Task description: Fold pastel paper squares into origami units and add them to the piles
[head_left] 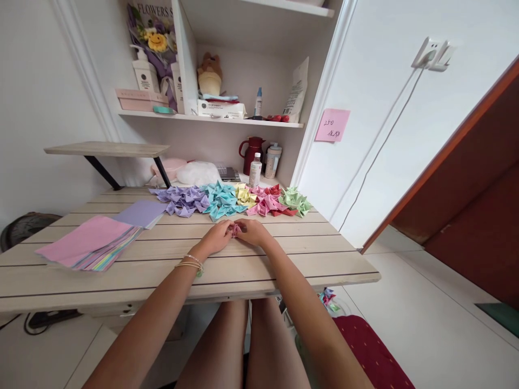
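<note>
Between my two hands is a small piece of folded pink paper (235,230), held just above or on the table; which of these I cannot tell. My left hand (217,236) pinches its left side, and bracelets circle that wrist. On the other side my right hand (252,232) has its fingers closed on the same paper. Right behind the hands lie folded paper pieces in colour groups: purple (184,201), blue (223,200), yellow (245,194), pink (265,202), and green (295,201), with some red among the pink.
A stack of coloured paper sheets (91,240) lies at the left, beside purple sheets (141,213). A small raised shelf (107,148) stands behind them. At the back are a bottle (255,170), a dark red jug (252,154) and a tumbler (273,161). A red cushion (365,351) is lower right.
</note>
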The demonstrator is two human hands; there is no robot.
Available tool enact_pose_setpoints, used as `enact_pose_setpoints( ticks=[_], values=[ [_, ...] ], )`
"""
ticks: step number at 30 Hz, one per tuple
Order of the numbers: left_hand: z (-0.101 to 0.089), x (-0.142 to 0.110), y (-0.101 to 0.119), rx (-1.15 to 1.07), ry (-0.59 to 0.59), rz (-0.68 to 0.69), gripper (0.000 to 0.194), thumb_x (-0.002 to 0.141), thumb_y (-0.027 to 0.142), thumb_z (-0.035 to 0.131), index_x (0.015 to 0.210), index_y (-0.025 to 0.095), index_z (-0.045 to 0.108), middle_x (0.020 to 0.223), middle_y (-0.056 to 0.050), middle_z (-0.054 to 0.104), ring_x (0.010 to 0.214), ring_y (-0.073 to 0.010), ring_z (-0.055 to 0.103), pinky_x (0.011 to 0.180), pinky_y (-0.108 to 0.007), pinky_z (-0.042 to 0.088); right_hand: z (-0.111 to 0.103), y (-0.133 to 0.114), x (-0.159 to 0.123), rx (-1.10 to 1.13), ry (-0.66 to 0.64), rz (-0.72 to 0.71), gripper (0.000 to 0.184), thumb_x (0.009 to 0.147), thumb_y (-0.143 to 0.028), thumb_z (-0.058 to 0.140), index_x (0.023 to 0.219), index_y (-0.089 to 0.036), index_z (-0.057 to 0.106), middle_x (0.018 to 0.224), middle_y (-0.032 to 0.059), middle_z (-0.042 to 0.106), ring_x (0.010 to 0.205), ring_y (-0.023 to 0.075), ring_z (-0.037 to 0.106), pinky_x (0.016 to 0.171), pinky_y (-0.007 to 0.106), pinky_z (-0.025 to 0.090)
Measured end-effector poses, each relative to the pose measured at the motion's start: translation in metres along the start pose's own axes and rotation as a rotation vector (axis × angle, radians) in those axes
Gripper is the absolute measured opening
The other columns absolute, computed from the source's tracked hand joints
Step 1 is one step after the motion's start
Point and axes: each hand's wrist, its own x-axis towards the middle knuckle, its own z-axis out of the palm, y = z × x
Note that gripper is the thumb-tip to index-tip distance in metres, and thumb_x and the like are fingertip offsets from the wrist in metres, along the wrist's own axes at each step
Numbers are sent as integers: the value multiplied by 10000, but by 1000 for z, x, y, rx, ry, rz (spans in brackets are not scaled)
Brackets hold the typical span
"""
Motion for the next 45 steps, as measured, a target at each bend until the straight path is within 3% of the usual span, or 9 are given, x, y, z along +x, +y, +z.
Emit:
enact_pose_setpoints(
  ticks=[5,10,18,24,28,33,45],
  values=[
    [5,2,1,-269,55,-92,259,861,393,522,956,166,603,887,-71,697,815,-187,657,771,-332,527,0,1,2,10,37,20,292,817,-281,571,1076,-224,693,872,42,724,778,166,630,692,240,426],
    [5,2,1,-323,102,-157,346,808,481,588,924,155,599,813,-70,701,726,-184,669,684,-316,532,0,1,5,51,74,24,234,840,-269,536,963,-192,720,749,31,700,659,132,574,603,208,374],
    [6,3,-4,-285,154,-130,327,843,452,539,972,155,584,742,-51,691,676,-175,663,642,-295,529,5,0,6,116,121,-100,245,875,-245,472,891,-166,703,657,3,643,556,104,468,557,198,315],
    [4,3,-4,-244,131,-109,297,865,356,498,1050,148,602,741,-49,705,682,-183,667,669,-307,533,7,-4,5,108,161,-65,303,883,-293,480,1059,-165,691,696,11,680,584,110,518,587,197,352],
    [4,2,-6,-215,130,-109,278,846,296,498,1062,158,605,785,-50,719,704,-189,673,683,-315,535,6,-7,4,170,150,-27,345,886,-313,504,1159,-171,661,792,32,729,681,137,626,662,211,428],
    [4,2,-5,-190,147,-111,230,817,253,507,1002,159,608,761,-42,708,673,-179,663,657,-301,527,4,-9,3,266,116,-50,318,873,-308,554,1157,-216,666,918,40,747,844,181,693,751,248,495],
    [3,2,-6,-196,195,-129,127,774,247,543,852,180,618,740,-36,691,675,-184,655,637,-299,523,1,-11,1,259,62,-47,307,889,-325,546,1153,-233,674,994,38,739,878,185,691,806,274,511]
  ],
)
